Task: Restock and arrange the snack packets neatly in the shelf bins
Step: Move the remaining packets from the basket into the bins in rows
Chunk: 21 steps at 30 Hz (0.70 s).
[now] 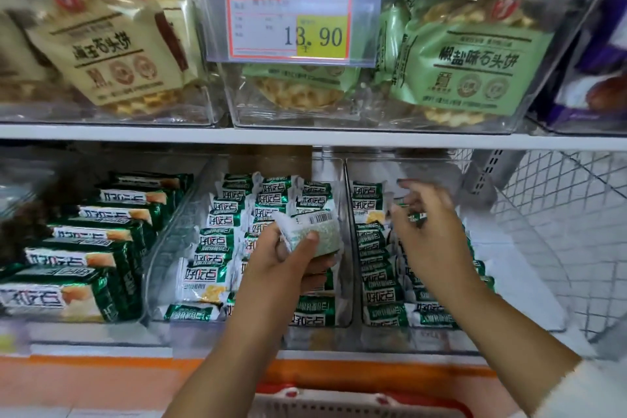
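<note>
- Basket [325, 399] with a white and red rim at the bottom edge, nearest of all
- Left hand [288, 261] raised over the middle bin [163, 275], thumb and curled fingers clamped round a pale green packet [314, 231], barcode side up
- Right hand [431, 231] over the right bin [539, 258], fingers bent, a scrap of green wrapper at the fingertips; too blurred to tell whether gripped
- Green-and-white snack packets [217, 244] in rows, filling both clear bins on the lower shelf
- Larger green boxes [84, 248] stacked in the bin to the left
- Wire mesh [559, 214] off to the right, beyond the right bin
- On the upper shelf, price tag [288, 20] reading 13.90, beige bags [108, 54] left of it, green bags [471, 68] right of it
</note>
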### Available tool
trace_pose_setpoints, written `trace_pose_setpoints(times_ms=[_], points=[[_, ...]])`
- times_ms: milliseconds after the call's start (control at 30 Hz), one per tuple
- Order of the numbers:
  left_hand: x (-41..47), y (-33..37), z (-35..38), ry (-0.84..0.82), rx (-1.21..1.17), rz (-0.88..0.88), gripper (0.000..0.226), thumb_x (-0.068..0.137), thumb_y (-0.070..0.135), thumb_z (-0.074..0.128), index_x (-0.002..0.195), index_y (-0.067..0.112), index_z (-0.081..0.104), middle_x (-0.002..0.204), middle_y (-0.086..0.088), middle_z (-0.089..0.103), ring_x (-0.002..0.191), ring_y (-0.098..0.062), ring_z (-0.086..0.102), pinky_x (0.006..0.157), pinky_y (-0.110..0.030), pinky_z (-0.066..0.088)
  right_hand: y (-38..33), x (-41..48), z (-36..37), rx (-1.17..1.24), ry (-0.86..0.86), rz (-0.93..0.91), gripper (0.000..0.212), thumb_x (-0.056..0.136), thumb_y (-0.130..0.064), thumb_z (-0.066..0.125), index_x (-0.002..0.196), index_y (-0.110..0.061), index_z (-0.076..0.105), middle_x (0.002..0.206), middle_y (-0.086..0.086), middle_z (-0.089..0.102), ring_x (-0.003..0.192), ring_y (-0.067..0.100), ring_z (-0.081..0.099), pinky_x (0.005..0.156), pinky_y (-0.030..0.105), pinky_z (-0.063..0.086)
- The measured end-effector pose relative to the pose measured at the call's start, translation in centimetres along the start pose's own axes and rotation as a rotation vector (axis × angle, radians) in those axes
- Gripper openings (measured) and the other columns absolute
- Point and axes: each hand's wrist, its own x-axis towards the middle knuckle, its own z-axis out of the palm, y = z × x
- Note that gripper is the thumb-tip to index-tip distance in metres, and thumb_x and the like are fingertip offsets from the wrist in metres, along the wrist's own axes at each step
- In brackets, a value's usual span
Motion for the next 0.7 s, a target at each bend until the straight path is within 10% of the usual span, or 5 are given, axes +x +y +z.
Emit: trace_pose_setpoints(times_ms=[133,300,400,600,700], points=[[-1.4,-0.3,0.5,-0.046,0.018,-0.020,0.013,0.098,0.027,0.058,0.109,0.022,0.061,0.108,-0.008,0.073,0.091,-0.019,0.074,0.079,-0.036,0.059,-5.1,-6.0,-1.5,0.041,-0.213,-0.140,0.032,0.093,-0.032,0.057,0.124,-0.036,0.053,0.113,-0.027,0.042,0.107,-0.007,0.046,0.092,0.012,0.038],[-3.3,-1.1,0.9,-0.145,0.064,-0.073,0.069,0.077,0.078,0.055,0.133,0.037,0.058,0.132,0.001,0.063,0.118,-0.023,0.063,0.100,-0.051,0.050,-6.2,-9.3,-1.5,0.205,-0.310,0.032,0.053,0.090,-0.036,0.064,0.136,-0.044,0.039,0.123,-0.033,0.038,0.111,-0.026,0.035,0.085,-0.003,0.035],[-4.1,-0.9,0.7,-0.209,0.082,-0.021,0.041,0.098,0.051,0.044,0.127,0.032,0.065,0.122,0.007,0.070,0.113,-0.012,0.066,0.091,-0.036,0.056,-6.0,-10.4,-2.0,0.338,-0.332,0.167,0.064,0.083,-0.037,0.072,0.133,-0.050,0.035,0.120,-0.037,0.043,0.099,-0.031,0.042,0.072,-0.007,0.036],[-3.7,-0.7,0.3,-0.122,0.184,0.083,0.030,0.094,0.019,0.063,0.114,0.042,0.061,0.113,0.010,0.064,0.101,-0.005,0.065,0.063,-0.011,0.052,-5.8,-9.6,-2.5,0.811,-0.343,0.481,0.023,0.091,-0.025,0.063,0.112,-0.032,0.066,0.108,-0.009,0.072,0.099,0.008,0.068,0.092,0.034,0.053],[-3.5,-0.3,0.5,-0.150,0.070,0.044,0.029,0.093,0.016,0.064,0.111,0.039,0.062,0.102,0.013,0.070,0.087,-0.002,0.067,0.064,-0.014,0.054,-4.8,-8.7,-2.1,0.885,-0.324,0.552,0.048,0.072,-0.036,0.070,0.119,-0.027,0.066,0.114,0.001,0.071,0.109,0.022,0.065,0.106,0.051,0.042]])
